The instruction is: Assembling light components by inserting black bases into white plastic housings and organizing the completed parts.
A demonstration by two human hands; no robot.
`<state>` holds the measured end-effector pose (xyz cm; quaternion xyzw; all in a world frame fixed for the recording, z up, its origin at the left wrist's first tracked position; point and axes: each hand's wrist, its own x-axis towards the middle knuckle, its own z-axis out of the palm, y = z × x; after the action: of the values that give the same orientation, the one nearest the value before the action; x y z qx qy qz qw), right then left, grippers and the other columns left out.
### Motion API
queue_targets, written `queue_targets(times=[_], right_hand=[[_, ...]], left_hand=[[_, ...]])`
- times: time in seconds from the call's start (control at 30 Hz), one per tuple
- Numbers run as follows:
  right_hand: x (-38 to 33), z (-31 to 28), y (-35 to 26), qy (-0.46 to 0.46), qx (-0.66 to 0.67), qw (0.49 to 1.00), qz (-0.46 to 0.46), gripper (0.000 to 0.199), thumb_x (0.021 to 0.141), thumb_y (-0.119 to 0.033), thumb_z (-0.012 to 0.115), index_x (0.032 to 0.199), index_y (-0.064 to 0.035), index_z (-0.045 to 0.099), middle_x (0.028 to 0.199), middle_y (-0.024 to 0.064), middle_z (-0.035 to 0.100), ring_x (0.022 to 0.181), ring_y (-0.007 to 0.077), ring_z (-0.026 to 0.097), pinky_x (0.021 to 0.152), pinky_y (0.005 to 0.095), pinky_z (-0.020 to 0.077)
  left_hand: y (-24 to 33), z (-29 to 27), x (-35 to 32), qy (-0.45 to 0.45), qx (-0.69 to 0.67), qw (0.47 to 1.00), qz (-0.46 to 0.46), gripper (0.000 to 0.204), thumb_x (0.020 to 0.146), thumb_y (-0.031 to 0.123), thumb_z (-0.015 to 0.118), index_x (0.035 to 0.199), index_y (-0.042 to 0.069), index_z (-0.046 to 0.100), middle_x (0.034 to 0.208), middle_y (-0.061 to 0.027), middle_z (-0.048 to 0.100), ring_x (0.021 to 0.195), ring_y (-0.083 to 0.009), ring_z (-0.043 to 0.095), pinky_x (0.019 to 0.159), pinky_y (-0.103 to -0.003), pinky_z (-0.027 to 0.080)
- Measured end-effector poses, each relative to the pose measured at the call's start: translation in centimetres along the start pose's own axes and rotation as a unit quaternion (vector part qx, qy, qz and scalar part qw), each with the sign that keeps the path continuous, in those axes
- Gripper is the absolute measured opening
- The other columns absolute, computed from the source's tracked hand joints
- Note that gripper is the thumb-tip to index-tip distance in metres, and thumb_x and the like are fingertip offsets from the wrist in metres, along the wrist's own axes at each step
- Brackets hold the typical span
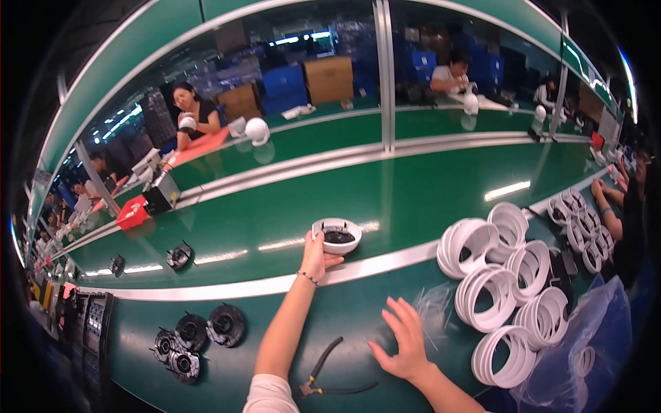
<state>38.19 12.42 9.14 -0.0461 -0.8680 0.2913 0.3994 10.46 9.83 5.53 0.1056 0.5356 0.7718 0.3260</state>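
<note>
My left hand is closed on the near left rim of a white round housing with a black part seated inside it. It holds the housing over the green belt, just past the white rail; whether the housing touches the belt I cannot tell. Above the bench, my right hand is empty, its fingers spread. Beyond its fingertips lies a loose pile of thin clear plastic strips. Between my forearms rests a pair of cutting pliers with black and yellow handles, jaws toward me.
Stacks of white rings stand at the right, beside a clear plastic bag. Several black round parts lie on the bench at left. Another black part sits on the green belt. Co-workers sit across the belt and at far right.
</note>
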Motion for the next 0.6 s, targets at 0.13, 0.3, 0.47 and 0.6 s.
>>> queue_targets(times=[0.13,0.3,0.47,0.6], right_hand=[[0.1,0.2,-0.1,-0.004,-0.006,1.0,-0.014,0.046,0.06,-0.013,0.067,0.102,-0.0028,0.053,0.119,0.0146,0.042,0.111,0.0341,0.037,0.091,0.0425,0.0313],[0.8,-0.1,0.1,0.016,-0.016,0.999,-0.034,0.044,0.059,-0.011,0.068,0.099,-0.0036,0.054,0.116,0.015,0.045,0.106,0.034,0.041,0.087,0.0405,0.0351],[-1.9,-3.9,-2.8,0.094,-0.014,0.992,-0.087,0.033,0.06,-0.005,0.064,0.092,-0.0029,0.055,0.094,0.0144,0.054,0.075,0.0275,0.053,0.065,0.0314,0.0433],[-7.3,-11.6,-4.4,0.143,-0.142,0.979,-0.018,0.032,0.068,-0.012,0.062,0.095,0.0016,0.054,0.094,0.0185,0.054,0.088,0.0308,0.051,0.077,0.0425,0.0404]], left_hand=[[-0.9,-1.2,1.9,0.078,0.05,0.994,0.055,0.068,0.084,0.034,0.046,0.131,0.005,0.005,0.12,-0.0213,0.036,0.072,-0.03,0.061,0.054,-0.032,0.053],[1.8,-1.5,-0.1,0.108,0.088,0.99,0.006,0.075,0.083,0.047,0.04,0.13,0.001,0.005,0.129,-0.0206,0.027,0.068,-0.0304,0.061,0.049,-0.03,0.051],[6.2,-5.3,-5.9,0.036,0.307,0.948,0.08,0.062,0.082,0.034,0.049,0.127,-0.001,0.024,0.116,-0.0174,0.047,0.061,-0.025,0.062,0.044,-0.026,0.049],[10.3,-7.7,-12.5,0.018,0.602,0.754,0.26,0.03,0.074,0.023,0.06,0.093,0.0,0.055,0.087,-0.0147,0.061,0.072,-0.0267,0.061,0.062,-0.033,0.047]])
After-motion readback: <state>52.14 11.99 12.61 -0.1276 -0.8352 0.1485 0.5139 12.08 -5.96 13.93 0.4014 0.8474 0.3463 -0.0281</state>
